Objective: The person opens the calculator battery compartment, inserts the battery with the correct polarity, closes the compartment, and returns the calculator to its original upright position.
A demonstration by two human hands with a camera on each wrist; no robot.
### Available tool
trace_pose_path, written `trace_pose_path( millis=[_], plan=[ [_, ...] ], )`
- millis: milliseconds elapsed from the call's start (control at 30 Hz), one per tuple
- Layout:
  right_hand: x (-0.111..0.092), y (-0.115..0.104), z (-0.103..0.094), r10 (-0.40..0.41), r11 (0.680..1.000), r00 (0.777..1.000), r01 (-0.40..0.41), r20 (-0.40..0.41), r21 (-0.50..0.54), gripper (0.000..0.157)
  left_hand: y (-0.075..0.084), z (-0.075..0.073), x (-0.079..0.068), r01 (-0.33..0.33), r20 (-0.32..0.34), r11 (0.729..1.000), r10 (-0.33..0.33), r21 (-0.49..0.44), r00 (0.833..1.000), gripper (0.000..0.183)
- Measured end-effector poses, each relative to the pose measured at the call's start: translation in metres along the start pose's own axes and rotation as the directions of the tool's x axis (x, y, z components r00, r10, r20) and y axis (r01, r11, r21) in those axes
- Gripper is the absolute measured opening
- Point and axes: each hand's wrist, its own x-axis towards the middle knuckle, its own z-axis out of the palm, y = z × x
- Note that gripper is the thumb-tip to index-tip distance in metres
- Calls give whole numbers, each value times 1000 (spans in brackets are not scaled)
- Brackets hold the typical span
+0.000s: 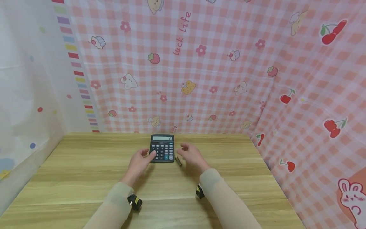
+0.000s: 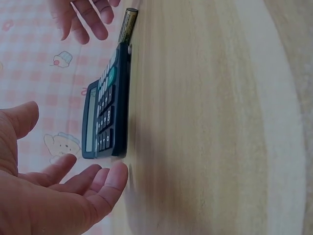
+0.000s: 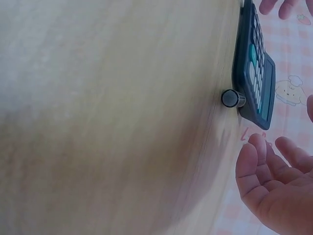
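A desktop calculator (image 1: pixel 162 149) lay between a left hand (image 1: pixel 140 163) and a right hand (image 1: pixel 193 156) on a wood-grain desk (image 1: pixel 168 194).
It sat face up at the lower centre of the head view, digits on its display (image 1: pixel 160 138). The left hand's grip was released, its thumb (image 1: pixel 152 155) overlapping the lower-left keys in that view; the right hand's grip was likewise released, fingers bent, near a cylindrical battery (image 1: pixel 178 161) just beside the calculator's lower right edge.
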Motion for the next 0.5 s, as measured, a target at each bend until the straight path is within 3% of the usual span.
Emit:
trace_pose_path(
  millis=[200, 367, 500],
  plan=[
    [3, -5, 2, 27, 999, 1000, -27, 3, 27, 59, 0, 3, 5, -1, -11, 1000, 2, 27, 1000, 84],
    [6, -8, 7, -50, 999, 999, 50, 5, 5, 50, -2, 5, 11, 12, -22, 999, -11, 32, 1000, 80],
    [9, -8, 12, -66, 998, 998, 66, 19, -18, 46, -4, 8, 14, 16, -25, 999, -15, 34, 1000, 79]
  ],
)
